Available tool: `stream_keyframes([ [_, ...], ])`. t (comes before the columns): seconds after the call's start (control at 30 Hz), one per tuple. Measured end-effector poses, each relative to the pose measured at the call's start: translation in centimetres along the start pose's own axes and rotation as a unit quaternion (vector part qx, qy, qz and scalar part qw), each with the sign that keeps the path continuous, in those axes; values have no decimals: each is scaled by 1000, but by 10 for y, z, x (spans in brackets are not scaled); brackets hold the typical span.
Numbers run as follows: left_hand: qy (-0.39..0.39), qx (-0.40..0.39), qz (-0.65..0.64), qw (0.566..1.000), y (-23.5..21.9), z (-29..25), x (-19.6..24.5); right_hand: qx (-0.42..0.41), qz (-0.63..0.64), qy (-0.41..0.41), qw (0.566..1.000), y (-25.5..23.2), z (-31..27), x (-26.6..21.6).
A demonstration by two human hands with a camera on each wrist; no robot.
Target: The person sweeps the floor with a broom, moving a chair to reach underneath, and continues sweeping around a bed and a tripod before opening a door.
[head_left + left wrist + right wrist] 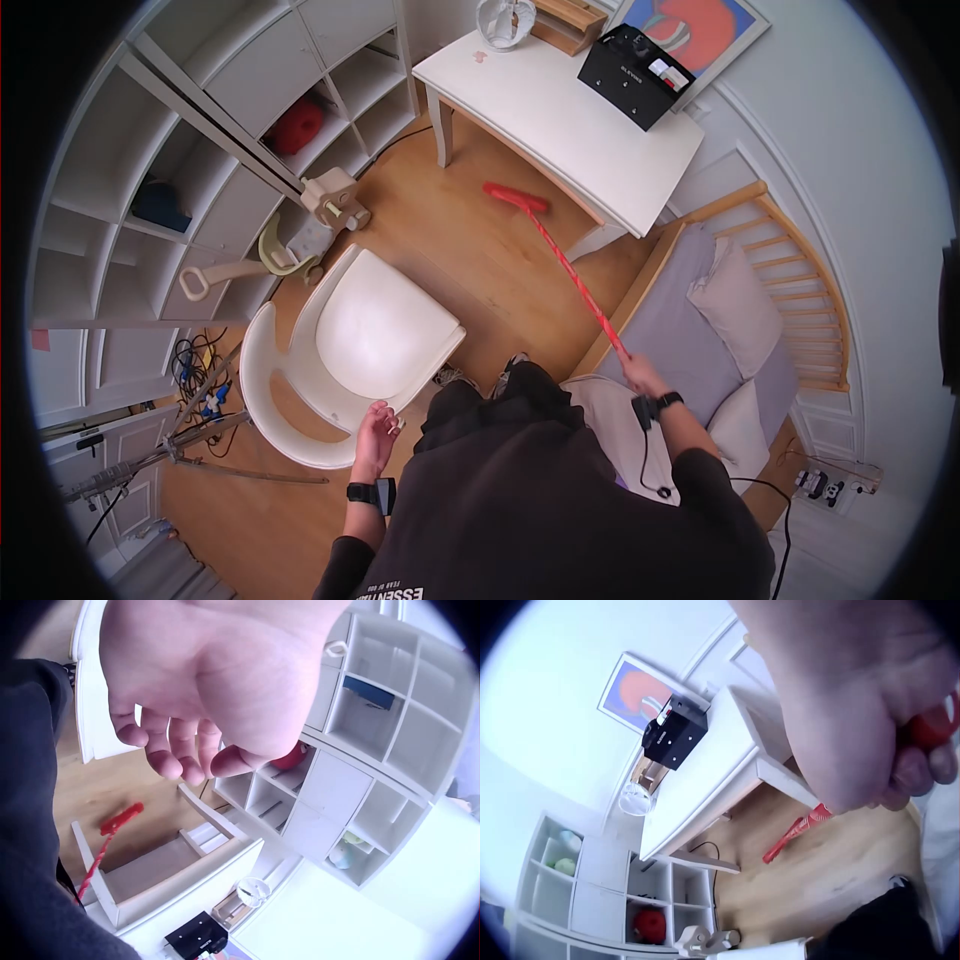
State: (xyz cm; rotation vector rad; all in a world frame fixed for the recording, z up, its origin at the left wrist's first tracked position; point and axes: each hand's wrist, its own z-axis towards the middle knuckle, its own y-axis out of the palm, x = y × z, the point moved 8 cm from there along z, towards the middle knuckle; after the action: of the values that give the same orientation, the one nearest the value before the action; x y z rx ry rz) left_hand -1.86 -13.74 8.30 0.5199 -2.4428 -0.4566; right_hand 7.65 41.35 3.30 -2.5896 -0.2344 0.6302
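The long red plastic-handled broom (560,255) slants across the wooden plank floor (450,240), its brush head lying just under the edge of the white rectangular table (560,120). The right hand (640,375) is wrapped round the handle's top end, probably far back for reach. The left hand (375,435) hangs loose, fingers relaxed, holding nothing, seemingly just clear of the white moulded chair (370,340).

The open strip of wooden floor (470,245) is hemmed in — the white rectangular table (560,110) stands over its far end, with the red long-handled broom (560,255) lying slantwise across it. The white moulded plastic chair (350,350) blocks the left side, the grey-cushioned wooden daybed (720,300) the right — between them only a narrow gap is left.
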Motion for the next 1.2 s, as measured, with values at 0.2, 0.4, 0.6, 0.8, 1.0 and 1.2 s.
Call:
stream_keyframes([
  [0.2,26,37,22,999,13,-36,-1,77,-179,-35,980,4,132,-107],
  [0.4,29,55,12,998,0,-49,-1,40,-197,-17,979,38,116,-87],
  [0.6,16,-14,28,999,2,-10,23,40,-337,-14,940,4,53,56],
  [0.8,-11,-60,46,997,-12,26,45,97,-497,51,861,-94,-79,65],
  [1.0,-47,-103,80,990,-24,55,55,164,-632,32,757,-148,-119,-16],
  [1.2,-32,-103,73,991,-34,61,74,201,-793,23,575,-101,-68,-136],
])
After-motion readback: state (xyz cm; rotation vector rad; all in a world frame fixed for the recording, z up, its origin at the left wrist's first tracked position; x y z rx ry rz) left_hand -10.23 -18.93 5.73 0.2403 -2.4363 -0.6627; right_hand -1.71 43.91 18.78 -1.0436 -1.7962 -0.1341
